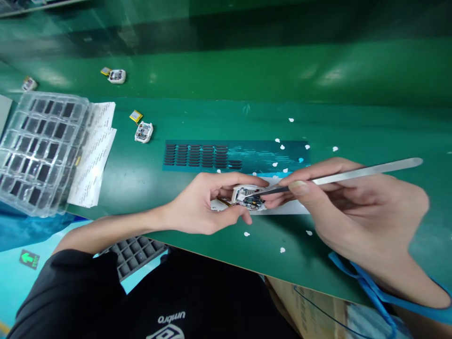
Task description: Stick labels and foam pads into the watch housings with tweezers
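“White watch-shaped housing [249, 199], open on top with its circuit board [254, 203] showing. Where is it exactly?”

“Mid-table, toward the near edge of the green table [197, 122], held over a white sheet [294, 208]. The left hand [208, 202] grasps it, thumb along the near side, fingers curled around the far side.”

“And the right hand [353, 207]?”

“Pinching metal tweezers [367, 172] between thumb and fingers, tip down at the board. I can't tell whether the tip grips anything.”

“Heavy, do you think?”

“Light, I'd judge, with a stiff shell, perhaps smooth enough to slip. The bare board looks like the fragile part.”

“So where would you hold it?”

“By the outer rim, as that left hand does, fingertips off the board. Over on the left, another housing [144, 133] lies beside a yellow battery pack [136, 116]; I wouldn't lift it by that.”
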Demonstrator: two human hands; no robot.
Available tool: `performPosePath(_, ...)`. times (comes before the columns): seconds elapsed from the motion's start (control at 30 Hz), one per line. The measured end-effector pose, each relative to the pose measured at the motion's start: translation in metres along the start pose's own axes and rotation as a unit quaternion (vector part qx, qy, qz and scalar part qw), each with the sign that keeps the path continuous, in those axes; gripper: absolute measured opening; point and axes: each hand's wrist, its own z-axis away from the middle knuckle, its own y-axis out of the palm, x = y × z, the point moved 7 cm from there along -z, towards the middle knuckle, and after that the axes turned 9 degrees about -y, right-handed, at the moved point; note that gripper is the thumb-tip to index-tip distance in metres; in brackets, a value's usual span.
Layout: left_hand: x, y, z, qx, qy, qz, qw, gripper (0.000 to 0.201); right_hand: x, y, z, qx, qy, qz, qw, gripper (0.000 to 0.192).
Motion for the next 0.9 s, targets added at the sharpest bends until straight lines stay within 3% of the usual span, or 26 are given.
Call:
performPosePath(0.2, 0.001, 0.001, 0.002, -0.018, 0.006, -0.011, 1.0, 0.04, -0.004, 0.001, 0.0, -0.014, -0.003, -0.015, 1.0, 0.02)
performPosePath(0.9, 0.004, -0.001, 0.001, -0.029, 0.007, -0.03, 0.999, 0.043, -0.015, 0.005, 0.001, 0.034, 0.002, 0.005, 0.999, 0.015)
